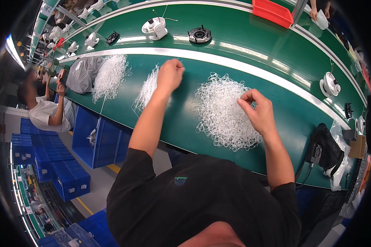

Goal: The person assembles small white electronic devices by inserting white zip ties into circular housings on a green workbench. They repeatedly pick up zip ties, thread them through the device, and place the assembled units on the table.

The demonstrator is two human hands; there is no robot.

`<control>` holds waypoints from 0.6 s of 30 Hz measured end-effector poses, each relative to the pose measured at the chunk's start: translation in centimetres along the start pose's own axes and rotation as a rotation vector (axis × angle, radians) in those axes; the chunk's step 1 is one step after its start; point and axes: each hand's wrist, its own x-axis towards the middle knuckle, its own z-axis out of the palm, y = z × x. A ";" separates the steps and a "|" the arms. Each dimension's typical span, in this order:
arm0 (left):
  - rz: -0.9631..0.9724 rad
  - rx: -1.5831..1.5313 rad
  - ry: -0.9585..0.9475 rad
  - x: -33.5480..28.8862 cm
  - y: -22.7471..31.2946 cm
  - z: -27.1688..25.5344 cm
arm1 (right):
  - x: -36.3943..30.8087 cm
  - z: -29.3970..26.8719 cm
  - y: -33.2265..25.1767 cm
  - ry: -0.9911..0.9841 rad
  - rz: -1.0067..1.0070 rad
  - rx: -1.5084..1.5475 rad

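Observation:
My left hand is closed just beyond a small bundle of straight, thin white strips that look like cable ties. What its fingers hold, if anything, is too fine to make out. My right hand hovers at the right side of a large heap of looped white ties. Its thumb and forefinger come together in a pinch, and the thing between them cannot be told from the white heap behind. Farther left lies another pile of white ties.
A grey plastic bag lies at the left. Beyond a white rail, a green belt carries white fan-like housings and a black round part. A black bag lies right. A person sits left, near blue bins.

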 end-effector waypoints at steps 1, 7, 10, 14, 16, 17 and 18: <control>-0.015 0.071 -0.009 0.6 -1.5 0.0 | -0.1 -0.1 0.1 0.010 0.007 0.005; -0.035 0.278 -0.067 1.7 -4.1 0.9 | -0.6 -0.5 1.0 0.022 0.012 0.007; -0.049 0.283 -0.116 1.8 -3.8 0.8 | -0.7 -0.6 1.1 0.012 0.009 -0.004; 0.049 0.174 -0.038 1.6 -3.4 0.4 | -0.6 -0.7 0.4 0.000 -0.028 -0.037; 0.025 -0.085 -0.024 1.3 -2.3 -0.3 | 0.0 -0.6 0.0 0.009 -0.067 0.001; -0.038 -0.291 -0.062 1.0 -0.6 -1.3 | 0.1 -0.4 -0.2 0.015 -0.079 0.017; -0.103 -0.498 -0.102 0.6 1.2 -2.1 | 0.3 0.0 -0.4 0.035 -0.112 0.026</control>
